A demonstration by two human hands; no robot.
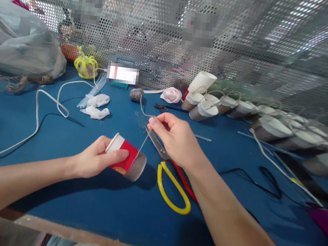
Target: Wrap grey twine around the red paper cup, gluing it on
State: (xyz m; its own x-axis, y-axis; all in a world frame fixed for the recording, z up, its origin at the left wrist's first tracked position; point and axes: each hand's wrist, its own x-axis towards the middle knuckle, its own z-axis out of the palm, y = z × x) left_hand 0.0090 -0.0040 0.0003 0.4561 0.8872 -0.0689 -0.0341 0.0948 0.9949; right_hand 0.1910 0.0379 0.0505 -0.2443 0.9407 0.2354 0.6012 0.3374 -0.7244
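Note:
My left hand (100, 157) grips a red and white paper cup (129, 152), tilted on its side with its rim to the left. Grey twine (137, 166) is wound around the cup's base end. From there a strand (144, 141) runs up to my right hand (173, 134), which pinches it between thumb and forefinger. Beyond that hand the twine leads back to a small grey ball (136, 94) on the table. Beneath my right hand lie large scissors (163, 155) with one yellow and one red handle.
Several twine-wrapped cups with handles (203, 111) line the right side, near a stack of white cups (201, 81). Pliers (171, 108), a pink-white ribbon roll (171, 95) and crumpled white scraps (95, 110) lie behind my hands. A white cable (37, 111) crosses the left; a perforated metal screen (157, 30) stands behind.

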